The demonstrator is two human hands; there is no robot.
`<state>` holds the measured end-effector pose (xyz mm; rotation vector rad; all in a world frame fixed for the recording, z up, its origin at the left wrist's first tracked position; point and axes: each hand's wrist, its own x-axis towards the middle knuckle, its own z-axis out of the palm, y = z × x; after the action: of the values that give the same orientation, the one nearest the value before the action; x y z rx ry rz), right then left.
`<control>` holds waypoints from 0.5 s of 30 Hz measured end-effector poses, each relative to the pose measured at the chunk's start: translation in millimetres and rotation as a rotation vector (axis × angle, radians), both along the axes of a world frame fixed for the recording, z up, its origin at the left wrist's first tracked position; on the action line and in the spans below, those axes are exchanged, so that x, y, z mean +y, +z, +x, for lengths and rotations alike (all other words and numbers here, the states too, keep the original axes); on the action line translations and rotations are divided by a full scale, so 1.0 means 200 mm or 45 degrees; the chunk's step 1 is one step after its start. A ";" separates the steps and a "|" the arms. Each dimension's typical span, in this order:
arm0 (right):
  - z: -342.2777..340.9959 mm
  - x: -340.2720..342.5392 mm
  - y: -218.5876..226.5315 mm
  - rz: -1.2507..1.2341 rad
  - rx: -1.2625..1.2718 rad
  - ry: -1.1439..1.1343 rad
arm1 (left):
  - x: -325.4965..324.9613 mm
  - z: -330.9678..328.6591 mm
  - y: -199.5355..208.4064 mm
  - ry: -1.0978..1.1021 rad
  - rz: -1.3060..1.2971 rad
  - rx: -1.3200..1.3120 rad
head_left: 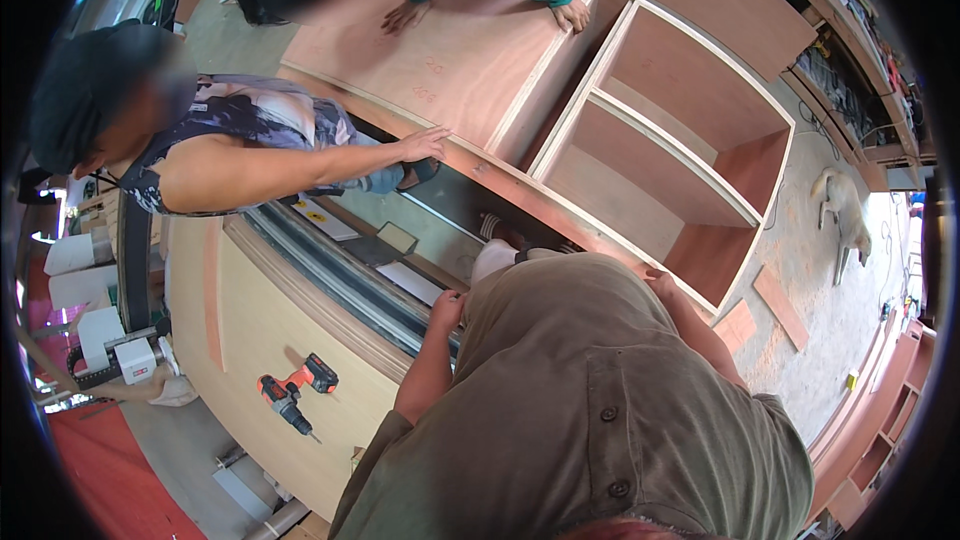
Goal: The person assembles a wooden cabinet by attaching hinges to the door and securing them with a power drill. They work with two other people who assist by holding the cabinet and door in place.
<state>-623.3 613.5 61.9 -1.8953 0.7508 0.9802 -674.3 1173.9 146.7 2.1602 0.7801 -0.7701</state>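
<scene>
A large plywood cabinet (pixel 660 155) with open compartments lies on its back in front of me. My right hand (pixel 661 286) grips its near edge by the lower compartment. My left hand (pixel 447 309) is curled beside my olive shirt, at the edge of a dark metal rail (pixel 345 280); what it holds is hidden. A person in a patterned top rests a hand (pixel 425 143) on the cabinet's long side. Another person in green sleeves presses both hands (pixel 405 15) on the plywood panel (pixel 450 50) closing the cabinet's far half.
An orange and black cordless drill (pixel 295 395) lies on a pale board (pixel 250 330) at lower left. A white machine (pixel 120 355) stands further left. A dog (pixel 845 215) lies on the concrete floor at right, near wood offcuts (pixel 780 305) and shelving (pixel 870 100).
</scene>
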 end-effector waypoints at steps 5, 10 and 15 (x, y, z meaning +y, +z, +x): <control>0.03 0.05 0.15 -0.089 0.051 0.113 | 0.06 -0.12 -0.05 0.014 0.086 0.020; 0.05 0.07 0.23 -0.092 -0.031 0.151 | 0.05 -0.16 -0.09 -0.010 0.051 0.017; 0.13 0.16 0.38 -0.074 -0.005 0.123 | 0.02 -0.14 -0.05 0.035 -0.032 0.023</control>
<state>-598.3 645.1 137.2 -1.9992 0.6977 1.0237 -701.9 1177.8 136.4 2.1182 0.8038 -0.7823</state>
